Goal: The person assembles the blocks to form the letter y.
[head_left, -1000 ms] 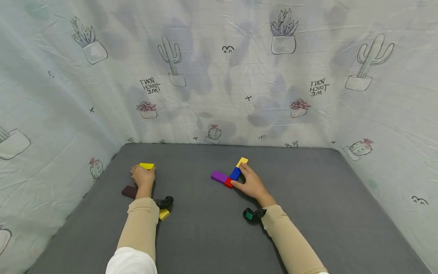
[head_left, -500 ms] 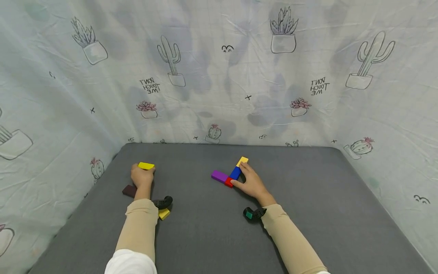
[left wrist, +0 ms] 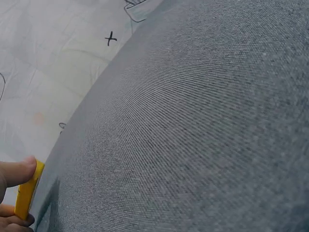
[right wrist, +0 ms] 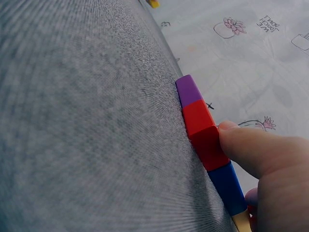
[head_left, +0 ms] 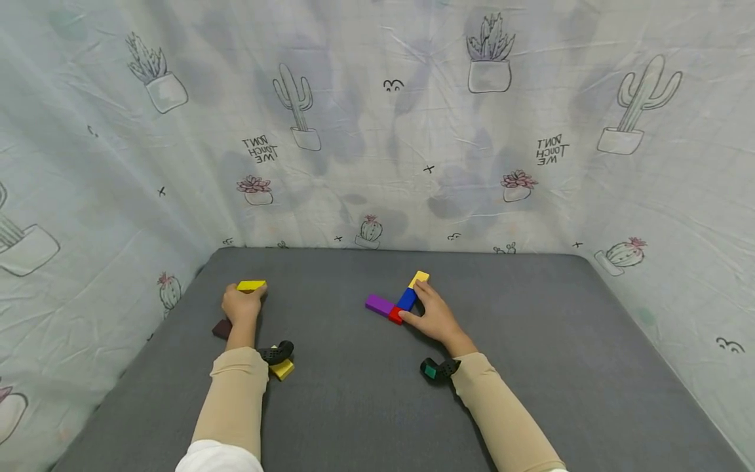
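In the head view, my left hand (head_left: 242, 305) holds a bright yellow block (head_left: 251, 285) at the table's far left. The left wrist view shows my thumb and fingers on opposite ends of this yellow block (left wrist: 29, 191). My right hand (head_left: 438, 316) spans joined blocks near the middle. Its thumb touches a red block (right wrist: 205, 135); a fingertip is beside a blue block (right wrist: 227, 188). A purple block (head_left: 379, 305) extends left from the red one. Beyond the blue block lies a pale yellow block (head_left: 419, 279), partly covered by my fingers.
A dark brown block (head_left: 221, 329) lies behind my left wrist, partly hidden. Another yellow block (head_left: 283, 369) sits beneath the left wrist camera (head_left: 276, 353). The grey table (head_left: 354, 393) meets a patterned cloth (head_left: 377, 131) at the back and sides.
My left hand has shifted slightly left with the bright yellow block, covering more of the brown block. My right hand stays in place on the joined blocks.
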A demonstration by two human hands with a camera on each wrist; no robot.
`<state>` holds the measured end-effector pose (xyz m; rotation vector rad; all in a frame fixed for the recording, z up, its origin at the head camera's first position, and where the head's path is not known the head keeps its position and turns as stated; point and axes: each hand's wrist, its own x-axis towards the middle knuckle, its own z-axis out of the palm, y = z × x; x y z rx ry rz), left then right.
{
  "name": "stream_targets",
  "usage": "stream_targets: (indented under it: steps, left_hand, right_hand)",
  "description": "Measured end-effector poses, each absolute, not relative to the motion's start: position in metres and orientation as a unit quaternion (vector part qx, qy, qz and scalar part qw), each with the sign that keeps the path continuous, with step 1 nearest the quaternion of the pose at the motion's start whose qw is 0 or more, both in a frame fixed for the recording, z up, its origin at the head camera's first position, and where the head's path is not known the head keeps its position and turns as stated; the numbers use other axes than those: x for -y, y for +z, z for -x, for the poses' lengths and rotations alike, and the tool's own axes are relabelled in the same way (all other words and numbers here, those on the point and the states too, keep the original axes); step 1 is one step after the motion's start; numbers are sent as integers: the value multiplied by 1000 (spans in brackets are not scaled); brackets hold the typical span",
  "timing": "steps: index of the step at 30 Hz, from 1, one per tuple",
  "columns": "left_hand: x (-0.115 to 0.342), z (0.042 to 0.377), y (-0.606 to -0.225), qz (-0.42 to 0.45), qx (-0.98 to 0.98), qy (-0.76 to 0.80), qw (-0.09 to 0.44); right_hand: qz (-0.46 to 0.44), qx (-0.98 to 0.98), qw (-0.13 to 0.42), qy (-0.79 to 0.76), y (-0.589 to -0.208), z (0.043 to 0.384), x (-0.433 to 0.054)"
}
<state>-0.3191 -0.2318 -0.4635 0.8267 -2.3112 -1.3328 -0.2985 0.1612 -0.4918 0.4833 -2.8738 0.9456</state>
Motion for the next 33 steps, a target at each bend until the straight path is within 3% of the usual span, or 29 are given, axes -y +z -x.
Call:
stream_targets:
  steps: [7, 16, 33]
  left_hand:
    - [227, 316, -462, -288, 822, -454, 188]
    - [212, 315, -436, -273, 816, -484, 159]
    - [158, 305, -424, -173, 814, -514, 210]
  right_hand:
    - [-158, 938, 35, 305, -491, 297, -162]
    - [-159, 938, 37, 307, -493, 297, -162]
    - [-159, 939, 34, 302, -491, 298, -163]
